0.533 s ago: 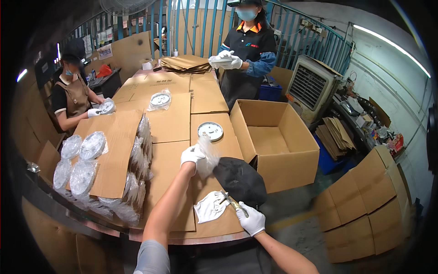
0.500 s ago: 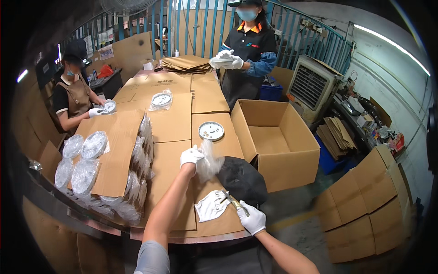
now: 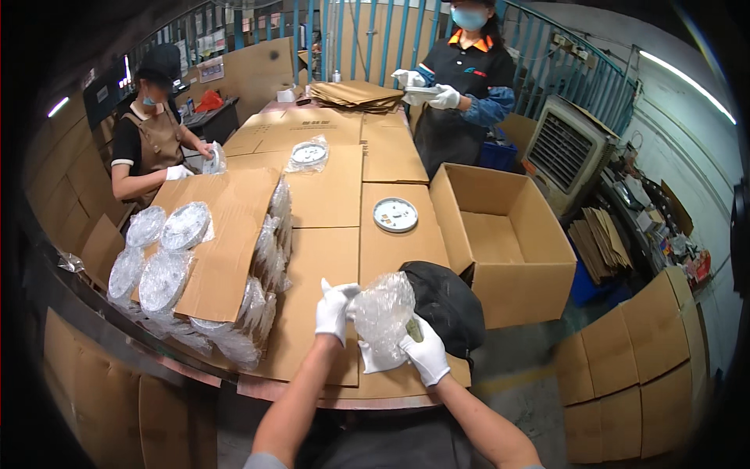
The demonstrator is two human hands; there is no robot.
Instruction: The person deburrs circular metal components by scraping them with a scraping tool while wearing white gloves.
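Observation:
My left hand (image 3: 336, 311), in a white glove, grips the left edge of a clear bubble-wrap bag (image 3: 384, 313), thumb pointing up. My right hand (image 3: 426, 352), also gloved, closes on a slim tool with an olive-tan end (image 3: 414, 330) and meets the bag's right side; the tool's exact kind is unclear. Beneath the bag lies a white cloth glove (image 3: 375, 361), mostly covered. A round white-rimmed fixture base (image 3: 395, 215) rests on the cardboard beyond my hands. Right of the bag sits a black fabric item (image 3: 444, 309).
At left stand stacked bubble-wrapped discs (image 3: 166, 281) with a cardboard sheet (image 3: 230, 242) on them. A wrapped disc (image 3: 308, 153) lies farther back. An open carton (image 3: 512, 266) stands at right. Two co-workers, left and far right, handle round parts; flattened cardboard (image 3: 355, 95) is piled behind.
My left hand has drawn the bag nearer, and my right hand has risen with the tool to meet it. The left co-worker's disc is now tilted upright in wrap. The view has shifted.

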